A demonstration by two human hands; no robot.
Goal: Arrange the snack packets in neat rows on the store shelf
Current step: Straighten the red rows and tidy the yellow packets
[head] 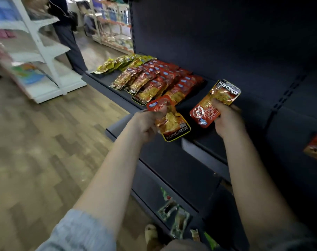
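1. The dark store shelf (199, 142) takes up most of what I see. Its far left part is stocked, but the near and right stretch, where I am working, is bare board, so I judge the job partly done with a good deal of room left to fill.
2. The laid-out rows (154, 80) sit on that far left part: overlapping red-and-gold snack packets in several lines, with a shorter run of yellow packets (125, 63) beyond them at the far end. They look fairly tidy. The front packet shows "KONCHEW" on its black strip.
3. My left hand (146, 124) is curled tight around one red-and-gold packet (170, 122), held over the shelf's front edge just near the rows. "KONCHEW" reads clearly along its lower edge.
4. My right hand (226, 120) clamps a second packet (215, 104) over the bare shelf, turned so "KONCHEW" sits upside down at its far end. The red panel carries characters I cannot read.
5. A stray red packet (316, 151) lies at the right edge, and loose packets (175, 218) sit low down; both are still unsorted.
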